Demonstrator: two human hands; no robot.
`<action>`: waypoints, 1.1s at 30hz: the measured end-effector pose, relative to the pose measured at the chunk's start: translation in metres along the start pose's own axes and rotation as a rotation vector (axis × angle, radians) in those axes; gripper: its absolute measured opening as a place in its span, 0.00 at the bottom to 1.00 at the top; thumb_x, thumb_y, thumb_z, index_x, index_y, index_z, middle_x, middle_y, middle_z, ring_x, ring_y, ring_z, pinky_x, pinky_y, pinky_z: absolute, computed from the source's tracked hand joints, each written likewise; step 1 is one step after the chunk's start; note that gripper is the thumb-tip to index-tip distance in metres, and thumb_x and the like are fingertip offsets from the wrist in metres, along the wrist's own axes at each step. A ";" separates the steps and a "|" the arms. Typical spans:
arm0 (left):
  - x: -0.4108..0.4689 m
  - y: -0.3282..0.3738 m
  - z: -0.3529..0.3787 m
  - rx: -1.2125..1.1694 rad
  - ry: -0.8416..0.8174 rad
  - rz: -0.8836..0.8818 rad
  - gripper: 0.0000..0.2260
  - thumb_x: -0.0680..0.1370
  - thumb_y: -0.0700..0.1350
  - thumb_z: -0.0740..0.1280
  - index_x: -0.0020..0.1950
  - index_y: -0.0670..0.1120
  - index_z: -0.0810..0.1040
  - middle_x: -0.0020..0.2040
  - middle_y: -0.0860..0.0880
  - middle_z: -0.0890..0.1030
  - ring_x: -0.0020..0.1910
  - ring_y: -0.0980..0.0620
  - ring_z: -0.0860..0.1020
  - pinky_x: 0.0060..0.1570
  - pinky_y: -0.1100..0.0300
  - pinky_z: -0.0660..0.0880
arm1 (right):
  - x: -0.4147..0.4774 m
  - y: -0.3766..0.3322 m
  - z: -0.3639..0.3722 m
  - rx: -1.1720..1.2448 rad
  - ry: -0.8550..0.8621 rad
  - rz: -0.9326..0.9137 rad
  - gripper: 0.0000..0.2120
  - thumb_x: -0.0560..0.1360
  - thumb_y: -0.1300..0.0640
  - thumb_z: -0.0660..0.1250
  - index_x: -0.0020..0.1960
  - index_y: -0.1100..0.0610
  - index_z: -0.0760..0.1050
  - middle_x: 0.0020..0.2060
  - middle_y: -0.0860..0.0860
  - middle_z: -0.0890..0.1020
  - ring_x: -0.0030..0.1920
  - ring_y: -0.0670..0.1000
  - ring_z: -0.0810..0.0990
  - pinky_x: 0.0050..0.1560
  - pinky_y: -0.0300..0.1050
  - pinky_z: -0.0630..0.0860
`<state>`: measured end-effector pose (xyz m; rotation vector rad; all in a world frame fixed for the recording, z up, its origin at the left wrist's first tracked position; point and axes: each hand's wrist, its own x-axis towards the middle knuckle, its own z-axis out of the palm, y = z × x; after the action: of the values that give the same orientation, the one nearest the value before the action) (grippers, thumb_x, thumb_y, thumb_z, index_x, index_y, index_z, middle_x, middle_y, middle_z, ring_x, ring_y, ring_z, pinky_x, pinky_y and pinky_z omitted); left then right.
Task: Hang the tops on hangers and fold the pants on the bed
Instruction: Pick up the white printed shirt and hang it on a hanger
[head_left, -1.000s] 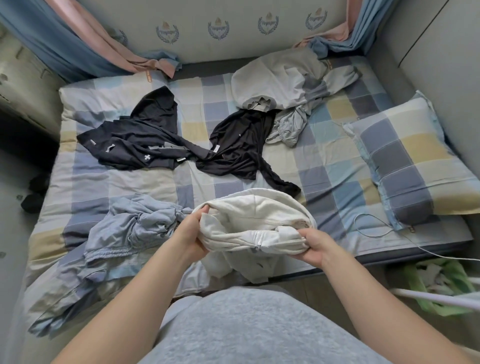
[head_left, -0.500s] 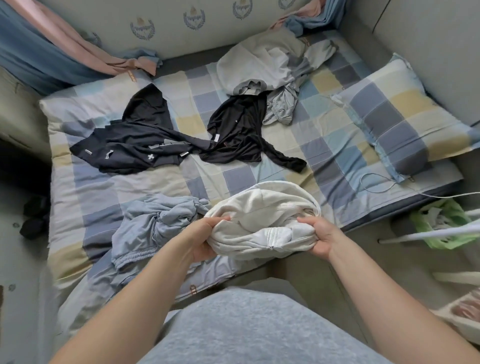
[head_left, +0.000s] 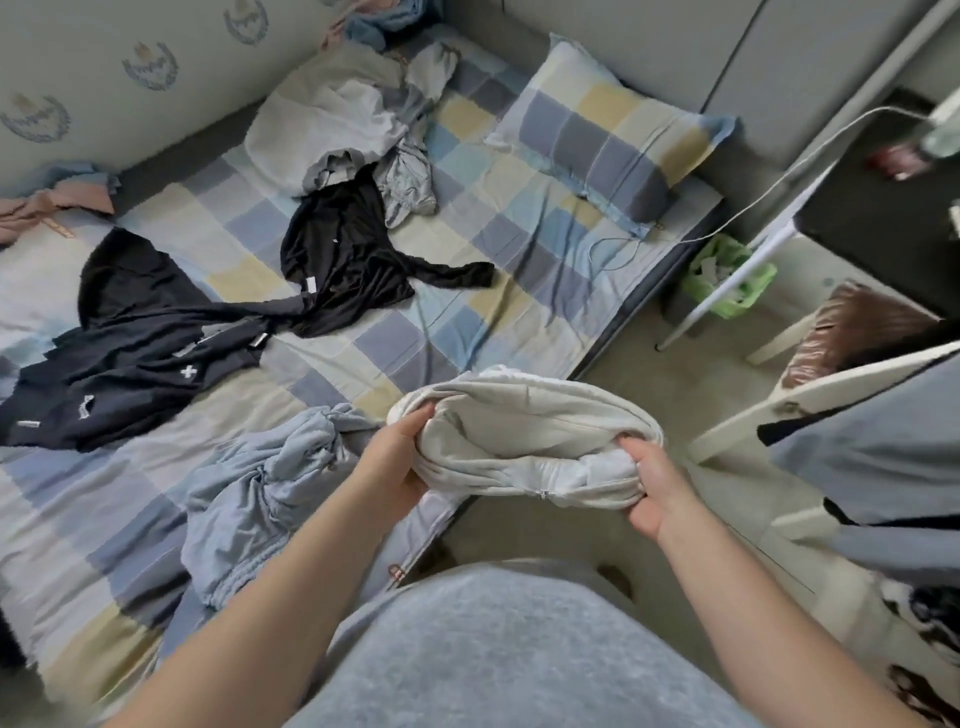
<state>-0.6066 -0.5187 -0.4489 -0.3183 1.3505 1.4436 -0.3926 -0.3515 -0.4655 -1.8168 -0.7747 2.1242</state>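
While the cream zip-up top (head_left: 530, 431) is bunched into a thick roll, it hangs in the air between the two hands, just past the near edge of the bed (head_left: 519, 223) and partly over the floor (head_left: 649, 332); the left hand (head_left: 397, 460) clutches one end with fingers curled into the cloth, and the right hand (head_left: 652, 486) grips the other end, not far from the small zip pull (head_left: 544, 494). No hanger can be seen anywhere in view, so the top probably has to be shaken open first; the trouble is that the hold is on a bundle, not on the shoulders or collar, so loosening either hand could let the whole thing unroll and drop to the floor instead of onto the sheet. A loose fold might also snag on the zip as the cloth is pulled apart. A pale blue garment (head_left: 260, 493) lies crumpled on the bed just beside the left hand; swinging the top open could drag it off the mattress edge. Further back a dark hooded top (head_left: 135, 332), a black long-sleeved top (head_left: 353, 254) and a grey heap (head_left: 337, 119) lie unsorted; most of the task seems undone.
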 end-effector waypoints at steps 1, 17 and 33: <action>-0.002 0.003 0.014 0.058 -0.015 0.020 0.13 0.81 0.49 0.66 0.63 0.46 0.81 0.53 0.44 0.86 0.48 0.46 0.85 0.43 0.54 0.81 | -0.008 -0.004 -0.010 0.030 0.007 -0.034 0.14 0.82 0.56 0.61 0.60 0.61 0.79 0.54 0.59 0.84 0.53 0.59 0.82 0.59 0.57 0.76; -0.078 -0.143 0.355 0.538 -0.539 0.175 0.11 0.77 0.51 0.73 0.54 0.47 0.81 0.47 0.48 0.87 0.47 0.49 0.86 0.37 0.58 0.82 | -0.156 -0.042 -0.362 0.292 0.534 -0.451 0.10 0.72 0.51 0.73 0.50 0.57 0.81 0.37 0.52 0.86 0.35 0.50 0.86 0.27 0.40 0.76; -0.200 -0.250 0.711 0.784 -1.203 0.281 0.11 0.79 0.51 0.69 0.54 0.45 0.84 0.52 0.44 0.86 0.53 0.46 0.84 0.58 0.48 0.77 | -0.283 -0.164 -0.602 0.361 1.157 -0.794 0.27 0.51 0.35 0.70 0.40 0.56 0.80 0.29 0.48 0.83 0.36 0.49 0.84 0.42 0.44 0.76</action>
<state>-0.0086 -0.0825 -0.2033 1.1205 0.8091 0.8773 0.2212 -0.2164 -0.1915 -1.7047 -0.5586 0.5000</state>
